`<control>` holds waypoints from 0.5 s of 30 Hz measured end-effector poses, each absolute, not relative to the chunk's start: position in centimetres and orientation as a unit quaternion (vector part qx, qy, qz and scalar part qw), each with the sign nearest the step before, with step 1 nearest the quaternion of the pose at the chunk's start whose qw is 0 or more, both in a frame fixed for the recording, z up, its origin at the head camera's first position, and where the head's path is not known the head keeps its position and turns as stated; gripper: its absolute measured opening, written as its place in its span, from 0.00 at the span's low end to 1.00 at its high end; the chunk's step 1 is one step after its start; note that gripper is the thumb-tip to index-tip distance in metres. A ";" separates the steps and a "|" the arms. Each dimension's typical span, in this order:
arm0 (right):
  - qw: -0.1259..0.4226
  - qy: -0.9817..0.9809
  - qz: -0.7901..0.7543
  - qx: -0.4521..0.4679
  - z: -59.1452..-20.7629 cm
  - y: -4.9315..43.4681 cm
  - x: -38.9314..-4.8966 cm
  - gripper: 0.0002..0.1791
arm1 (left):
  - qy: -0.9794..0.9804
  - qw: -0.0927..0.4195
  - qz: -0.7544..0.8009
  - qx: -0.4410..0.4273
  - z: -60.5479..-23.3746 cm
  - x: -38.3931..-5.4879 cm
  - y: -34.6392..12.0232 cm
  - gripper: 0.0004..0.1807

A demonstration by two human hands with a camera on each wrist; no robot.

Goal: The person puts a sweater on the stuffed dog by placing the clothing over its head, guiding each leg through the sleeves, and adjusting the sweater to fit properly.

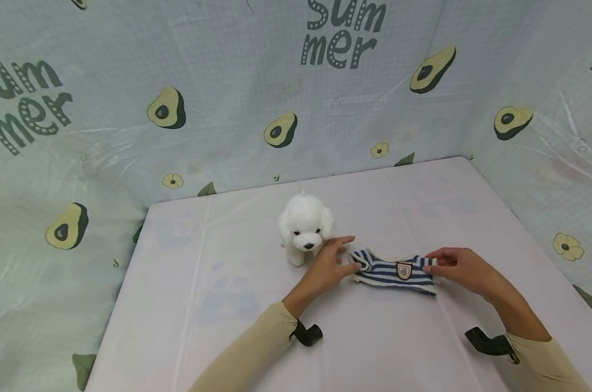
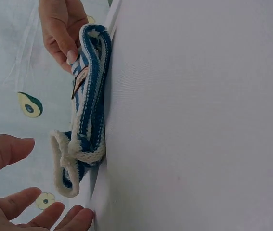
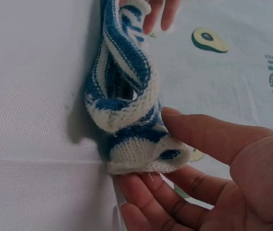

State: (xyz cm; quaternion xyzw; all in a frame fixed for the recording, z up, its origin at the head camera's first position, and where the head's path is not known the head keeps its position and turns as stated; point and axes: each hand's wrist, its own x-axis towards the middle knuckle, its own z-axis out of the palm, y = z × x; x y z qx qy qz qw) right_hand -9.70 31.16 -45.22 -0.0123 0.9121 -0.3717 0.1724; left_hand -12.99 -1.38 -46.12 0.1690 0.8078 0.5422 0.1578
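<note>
A small blue-and-white striped knit sweater (image 1: 394, 272) with a badge lies on the table, its sleeve and hem openings showing in both wrist views. My right hand (image 1: 459, 269) holds the sweater's right end; in the right wrist view the thumb (image 3: 203, 134) is against the knit and the fingers are by the white sleeve cuff (image 3: 148, 156). At the other end is my left hand (image 1: 327, 267), thumb and fingers spread. A gap shows between this hand and the knit in the left wrist view. A white plush dog (image 1: 305, 226) stands just behind the left hand.
The table (image 1: 246, 348) has a white cover with faint panda prints. Behind it and at both sides hangs a pale sheet (image 1: 227, 98) printed with avocados and lettering. A black wrist mount (image 1: 306, 333) sits under the left sleeve, another (image 1: 489, 343) under the right.
</note>
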 end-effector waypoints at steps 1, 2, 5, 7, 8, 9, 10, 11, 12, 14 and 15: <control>0.174 0.911 -0.374 -0.011 -45.2 31.1 -9.7 0.31 | 0.809 0.160 0.542 0.163 -46.2 -13.1 -1.3 0.35; 0.177 0.909 -0.378 -0.010 -45.2 31.1 -9.7 0.31 | 0.811 0.162 0.539 0.157 -46.3 -13.1 -1.2 0.34; 0.181 0.906 -0.382 -0.007 -45.2 31.0 -9.7 0.30 | 0.819 0.162 0.532 0.143 -46.6 -13.4 -0.9 0.33; 0.183 0.905 -0.384 -0.007 -45.3 30.9 -9.7 0.29 | 0.821 0.162 0.530 0.138 -46.8 -13.6 -0.6 0.32; 0.185 0.904 -0.385 -0.007 -45.3 30.9 -9.7 0.28 | 0.821 0.163 0.529 0.136 -46.9 -13.6 -0.5 0.32; 0.186 0.904 -0.385 -0.008 -45.4 30.9 -9.8 0.27 | 0.820 0.162 0.531 0.136 -47.0 -13.7 -0.5 0.32; 0.189 0.902 -0.387 -0.008 -45.5 30.9 -9.8 0.25 | 0.818 0.163 0.534 0.135 -47.1 -13.7 -0.4 0.31; 0.190 0.901 -0.389 -0.009 -45.5 30.9 -9.8 0.24 | 0.816 0.164 0.537 0.136 -47.1 -13.7 -0.3 0.31; 0.192 0.901 -0.390 -0.010 -45.5 30.9 -9.8 0.23 | 0.815 0.166 0.539 0.136 -47.2 -13.7 -0.2 0.31; 0.194 0.900 -0.391 -0.012 -45.5 30.9 -9.9 0.21 | 0.818 0.164 0.534 0.136 -47.2 -13.7 -0.1 0.30; 0.194 0.900 -0.391 -0.013 -45.5 30.9 -9.9 0.20 | 0.821 0.162 0.531 0.136 -47.2 -13.7 0.0 0.29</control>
